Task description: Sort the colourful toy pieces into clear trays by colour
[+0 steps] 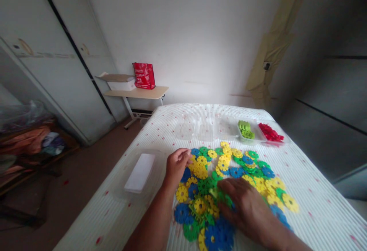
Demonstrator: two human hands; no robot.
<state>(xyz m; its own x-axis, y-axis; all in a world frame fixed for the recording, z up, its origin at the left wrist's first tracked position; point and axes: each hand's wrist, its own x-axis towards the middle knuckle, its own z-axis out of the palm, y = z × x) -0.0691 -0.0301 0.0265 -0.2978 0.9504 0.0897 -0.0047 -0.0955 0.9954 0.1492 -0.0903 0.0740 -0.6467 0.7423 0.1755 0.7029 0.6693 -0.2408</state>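
Note:
A spread of plastic snowflake discs [236,172] in yellow, green and blue lies on the table. My left hand [178,163] is at the pile's left edge beside yellow discs, fingers curled together; whatever they may hold is hidden. Over the middle of the pile, my right hand [243,203] reaches down, thumb and fingers around a lime-green piece [213,193] whose far side the hand hides. Lime-green grid-like pieces [197,214] show among the discs nearby. Large blue discs [219,235] lie closest to me.
A clear divided tray [226,126] at the back holds lime-green pieces [246,129] and red pieces [270,132]. Left of the pile is a clear lid or shallow tray [119,189] with white paper [140,172]. Beyond, a side table [149,92] bears a red bag [144,75] and a box [122,85].

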